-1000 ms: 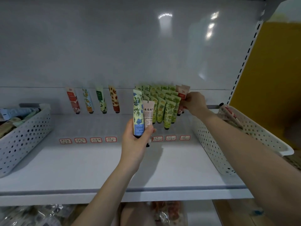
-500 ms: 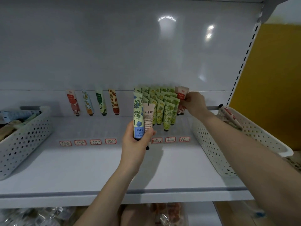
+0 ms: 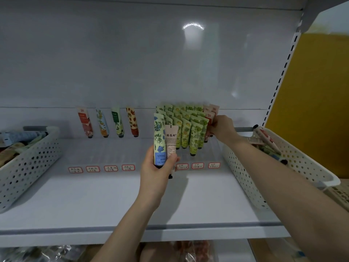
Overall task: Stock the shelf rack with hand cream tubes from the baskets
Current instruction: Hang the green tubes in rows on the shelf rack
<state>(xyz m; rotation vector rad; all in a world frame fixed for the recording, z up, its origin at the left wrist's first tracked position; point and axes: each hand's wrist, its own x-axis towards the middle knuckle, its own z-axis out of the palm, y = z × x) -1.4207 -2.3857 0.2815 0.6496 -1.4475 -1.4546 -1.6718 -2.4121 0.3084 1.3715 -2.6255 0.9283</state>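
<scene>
Left hand [image 3: 156, 172] grips two spare tubes upright just in front of the green block [image 3: 187, 127], a blue-flower tube [image 3: 159, 138] and a pink tube [image 3: 171, 140], I'd guess queued for their rows. The right hand [image 3: 222, 127] pinches a red tube [image 3: 209, 117] at the block's right edge, probably seating it in line. Left of the block four lone tubes [image 3: 117, 121] lean on the back panel, likely row markers, all on a white shelf [image 3: 94, 195], with the left basket [image 3: 28, 163] and right basket [image 3: 251, 178] flanking the block and a yellow wall [image 3: 311, 103] beyond the right one.
</scene>
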